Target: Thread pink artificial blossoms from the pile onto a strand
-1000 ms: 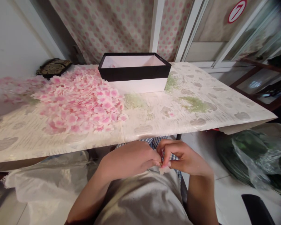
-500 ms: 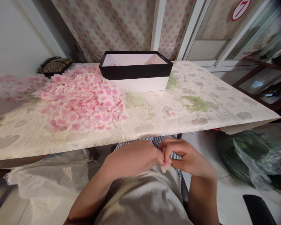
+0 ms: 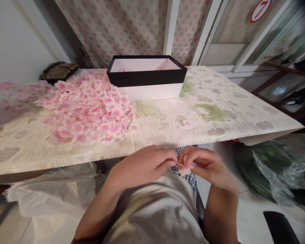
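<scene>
Over my lap, just below the table's front edge, my two hands meet. In my right hand (image 3: pixel 209 166), thumb and fingers pinch a small pink and white artificial flower (image 3: pixel 185 170). My left hand (image 3: pixel 147 166) is closed in a pinch beside it; a thin pale yellowish bit shows between its fingertips and the flower, too small to name. On the table to the left lies a large heap of pink flowers (image 3: pixel 83 108). One loose flower (image 3: pixel 186 123) rests alone near the front edge.
A black and white open box (image 3: pixel 147 90) stands at the back. Green bits (image 3: pixel 213 112) lie scattered on the patterned tablecloth (image 3: pixel 244 105). White plastic sheeting (image 3: pixel 56 200) hangs lower left. At right on the floor sits a clear plastic bag (image 3: pixel 277 173) with dark green material.
Both hands have risen slightly towards the table edge. My right hand has moved a little right with the flower, opening a small gap from my left fingertips.
</scene>
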Demonstrator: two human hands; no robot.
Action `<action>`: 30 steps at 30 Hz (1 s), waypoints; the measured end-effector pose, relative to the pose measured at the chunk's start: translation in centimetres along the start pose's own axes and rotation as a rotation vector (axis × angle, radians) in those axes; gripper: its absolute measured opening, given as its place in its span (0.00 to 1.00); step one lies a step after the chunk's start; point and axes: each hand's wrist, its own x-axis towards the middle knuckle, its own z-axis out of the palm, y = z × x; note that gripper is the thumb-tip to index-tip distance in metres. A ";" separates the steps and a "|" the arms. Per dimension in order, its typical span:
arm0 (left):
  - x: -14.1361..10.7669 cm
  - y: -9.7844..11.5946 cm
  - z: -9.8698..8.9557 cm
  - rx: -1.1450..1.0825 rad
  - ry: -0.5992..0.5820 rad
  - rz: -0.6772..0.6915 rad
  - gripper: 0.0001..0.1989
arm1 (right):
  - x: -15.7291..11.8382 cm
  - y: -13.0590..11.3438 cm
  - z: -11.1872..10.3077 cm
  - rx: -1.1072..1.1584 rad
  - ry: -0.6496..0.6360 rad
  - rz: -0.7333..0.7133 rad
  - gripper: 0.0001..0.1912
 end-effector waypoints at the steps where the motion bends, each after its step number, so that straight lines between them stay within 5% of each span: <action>1: 0.0 -0.2 -0.2 -0.015 0.071 0.008 0.08 | 0.0 0.0 0.0 0.008 0.060 0.025 0.06; 6: 0.6 -2.1 -1.0 -0.068 0.665 0.078 0.05 | 1.5 0.7 -0.2 -0.145 0.444 0.067 0.02; 9: 1.5 -3.9 -0.7 -0.093 0.950 -0.006 0.04 | 4.2 1.7 0.0 -0.444 0.493 0.111 0.01; 12: 2.3 -5.5 -0.1 -0.097 1.072 -0.127 0.03 | 7.0 2.6 0.7 -0.853 0.483 0.253 0.06; 18: 3.2 -8.0 0.8 0.086 1.025 -0.225 0.04 | 9.3 2.8 2.3 -1.187 0.426 0.429 0.09; 26: 2.1 -7.5 0.1 0.114 1.000 -0.281 0.12 | 8.8 3.5 2.2 -1.182 0.471 0.426 0.07; 30: 0.3 -7.3 -1.4 0.268 0.772 -0.391 0.09 | 8.4 4.2 1.6 -1.080 0.559 0.374 0.07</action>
